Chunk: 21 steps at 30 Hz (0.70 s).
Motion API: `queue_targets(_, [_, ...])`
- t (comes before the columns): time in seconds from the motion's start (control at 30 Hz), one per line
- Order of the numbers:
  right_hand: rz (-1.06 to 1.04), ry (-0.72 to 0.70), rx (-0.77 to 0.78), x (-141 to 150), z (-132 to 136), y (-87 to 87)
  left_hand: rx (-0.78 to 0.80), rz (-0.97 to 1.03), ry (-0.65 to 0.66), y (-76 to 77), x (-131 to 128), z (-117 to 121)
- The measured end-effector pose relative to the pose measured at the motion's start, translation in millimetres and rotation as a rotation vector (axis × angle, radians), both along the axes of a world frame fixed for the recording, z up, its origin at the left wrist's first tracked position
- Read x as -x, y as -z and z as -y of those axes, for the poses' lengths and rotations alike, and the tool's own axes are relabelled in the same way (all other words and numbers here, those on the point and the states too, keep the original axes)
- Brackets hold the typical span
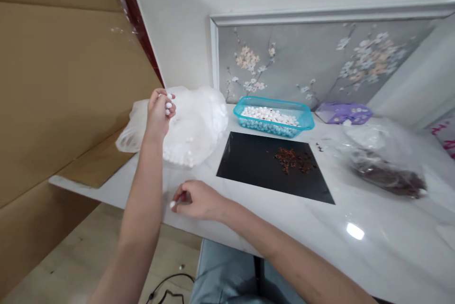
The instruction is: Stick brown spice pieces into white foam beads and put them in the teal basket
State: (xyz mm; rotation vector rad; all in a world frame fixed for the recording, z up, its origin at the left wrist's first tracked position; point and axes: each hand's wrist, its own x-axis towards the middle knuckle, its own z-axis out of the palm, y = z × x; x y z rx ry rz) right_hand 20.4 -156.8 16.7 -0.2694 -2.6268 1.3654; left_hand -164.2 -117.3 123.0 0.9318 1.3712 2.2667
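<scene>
My left hand [160, 112] is raised at the plastic bag's left side, its fingers curled around several small white balls [168, 105]. Lower down, close to the table's front edge, my right hand [199, 200] pinches one white ball [172, 205] between thumb and fingertips. The translucent white bag [202, 124] lies on the table behind both hands, with more white balls showing through its lower part. Beyond the right hand is a flat black mat [249, 161] bearing a heap of small reddish-brown pieces [289, 159].
A blue plastic basket [305, 121] of white balls stands behind the mat. To its right are a purple packet [346, 113] and a clear bag of dark brown pieces [387, 171]. Cardboard [71, 81] rises at the left. A framed flower panel [302, 57] backs the table.
</scene>
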Motion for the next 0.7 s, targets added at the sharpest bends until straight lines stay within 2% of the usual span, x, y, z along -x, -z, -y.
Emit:
queue_targets(0.1, [-0.025,0.184,-0.062,-28.6,-39.4,-0.7,0.071,-0.126,0.032,-0.9,-22.6,-10.6])
queue_targets(0.17, [-0.026,0.363,-0.137,-52.5,-71.4,0.7,0.163,-0.241,0.111,8.9,-48.0,-23.6])
queue_targets(0.23, [-0.009,0.559,-0.218,-75.1,-101.4,3.4,0.259,-0.346,0.213,28.7,-78.0,-39.0])
queue_targets(0.27, [0.002,0.651,-0.254,-84.6,-114.0,5.2,0.395,-0.589,0.262,41.3,-92.7,-46.5])
queue_targets(0.37, [0.046,0.834,-0.335,-102.1,-139.8,11.1,0.496,-0.801,0.33,80.3,-127.0,-64.3])
queue_targets(0.43, [0.067,0.873,-0.374,-105.6,-147.3,14.0,0.536,-0.926,0.316,99.3,-139.1,-70.4])
queue_targets(0.5, [0.077,0.871,-0.403,-106.1,-150.1,14.4,0.58,-1.044,0.291,109.6,-144.5,-73.2])
queue_targets(0.57, [0.079,0.856,-0.424,-107.1,-151.5,11.4,0.623,-1.136,0.258,112.4,-146.9,-74.9])
queue_targets(0.7, [0.097,0.89,-0.45,-120.5,-157.9,-1.3,0.688,-1.243,0.175,108.1,-151.8,-77.1])
